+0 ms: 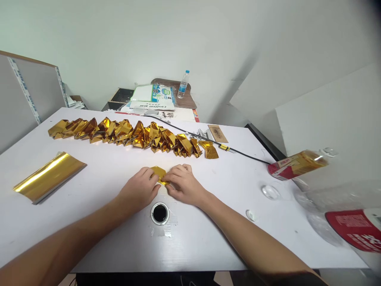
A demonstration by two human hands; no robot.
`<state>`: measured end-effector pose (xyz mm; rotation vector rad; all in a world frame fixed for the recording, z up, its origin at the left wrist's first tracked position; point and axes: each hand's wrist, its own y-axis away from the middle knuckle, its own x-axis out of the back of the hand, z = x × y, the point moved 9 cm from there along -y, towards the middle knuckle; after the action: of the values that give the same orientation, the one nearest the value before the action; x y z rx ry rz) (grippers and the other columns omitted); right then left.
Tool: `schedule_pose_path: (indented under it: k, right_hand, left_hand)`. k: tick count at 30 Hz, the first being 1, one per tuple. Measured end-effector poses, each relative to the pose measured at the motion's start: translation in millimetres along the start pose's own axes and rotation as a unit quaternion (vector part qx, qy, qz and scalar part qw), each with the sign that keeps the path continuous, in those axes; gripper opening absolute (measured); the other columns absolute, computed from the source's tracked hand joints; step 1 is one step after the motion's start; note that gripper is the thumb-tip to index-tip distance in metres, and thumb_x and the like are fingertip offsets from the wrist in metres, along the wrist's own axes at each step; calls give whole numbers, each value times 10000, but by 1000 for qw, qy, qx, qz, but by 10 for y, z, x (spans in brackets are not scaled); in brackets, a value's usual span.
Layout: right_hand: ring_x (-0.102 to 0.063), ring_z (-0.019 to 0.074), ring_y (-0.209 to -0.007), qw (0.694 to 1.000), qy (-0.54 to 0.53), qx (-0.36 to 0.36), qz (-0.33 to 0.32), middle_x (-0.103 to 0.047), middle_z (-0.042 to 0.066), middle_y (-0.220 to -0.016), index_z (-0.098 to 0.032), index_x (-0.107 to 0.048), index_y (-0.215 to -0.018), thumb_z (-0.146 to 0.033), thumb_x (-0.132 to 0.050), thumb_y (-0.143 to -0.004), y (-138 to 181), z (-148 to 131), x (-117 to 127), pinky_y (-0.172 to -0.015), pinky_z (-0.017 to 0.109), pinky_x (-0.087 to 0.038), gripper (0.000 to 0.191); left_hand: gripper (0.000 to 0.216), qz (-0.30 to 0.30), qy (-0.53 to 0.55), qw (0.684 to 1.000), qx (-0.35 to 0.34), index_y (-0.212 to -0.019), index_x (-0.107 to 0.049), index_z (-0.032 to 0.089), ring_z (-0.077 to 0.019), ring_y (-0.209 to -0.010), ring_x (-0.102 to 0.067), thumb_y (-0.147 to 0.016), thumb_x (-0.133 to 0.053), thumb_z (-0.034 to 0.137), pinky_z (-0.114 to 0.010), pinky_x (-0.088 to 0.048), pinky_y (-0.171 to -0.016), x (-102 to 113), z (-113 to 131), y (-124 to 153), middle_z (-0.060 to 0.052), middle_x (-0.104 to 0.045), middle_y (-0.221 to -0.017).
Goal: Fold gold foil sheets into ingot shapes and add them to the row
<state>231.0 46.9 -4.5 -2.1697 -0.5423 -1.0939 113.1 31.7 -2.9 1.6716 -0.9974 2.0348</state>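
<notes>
The fingers of the left hand (139, 188) and right hand (185, 185) are closed on opposite sides of a gold foil piece (158, 172), just beyond the round hole (160, 213) in the white desk (119, 246); farther beyond the hole runs a row of folded gold pieces (123, 129); well left of it lies a stack of gold sheets (51, 176); well right of it is a tilted red-labelled bottle (297, 164); a water bottle (182, 86) stands farthest beyond it.

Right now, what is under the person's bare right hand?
A small, shiny gold foil-like sheet reaches in under the right hand, on the flat white tabletop. The hand covers part of it, so how far the sheet extends there cannot be seen.
</notes>
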Motion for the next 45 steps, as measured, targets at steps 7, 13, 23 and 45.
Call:
schedule_pose_path:
  k: [7, 13, 23, 45]
  right_hand:
    - [-632, 251, -1103, 1000, -6, 2, -8, -767, 55, -1093, -239, -708, -1159, -299, -734, -954, 4, 32, -26, -951, 443, -326, 215]
    - [-649, 238, -1127, 999, -33, -8, -4, -782, 39, -1090, -239, -708, -1080, -255, -715, -978, 19, 104, 3, -995, 437, -325, 104]
    - [-662, 223, -1022, 996, -68, -46, 25, -785, 17, -971, -243, -740, -939, -255, -751, -963, 55, 72, 8, -960, 433, -330, 29]
    - [-648, 259, -1151, 998, -46, 36, -2, -802, 37, -1124, -268, -757, -1042, -217, -683, -961, 96, 5, 22, -1013, 459, -434, 121]
  left_hand:
    - [187, 12, -91, 993, -77, -912, -679, 187, -244, -862, -594, -1062, -582, 239, -375, -473, -764, 19, 44, -77, -56, -659, -875]
    - [217, 36, -118, 986, -113, -872, -666, 191, -244, -842, -597, -1060, -559, 204, -377, -487, -758, 53, 84, -70, -55, -656, -861]
    - [189, 62, 97, 987, -114, -1063, -678, 204, -228, -1175, -671, -1057, -490, 179, -409, -537, -1121, 57, -52, -95, -84, -717, -1160]
    - [104, 31, 203, 972, -111, -1010, -717, 229, -262, -1286, -631, -997, -621, 194, -463, -551, -1102, 86, -53, -103, -104, -693, -1332]
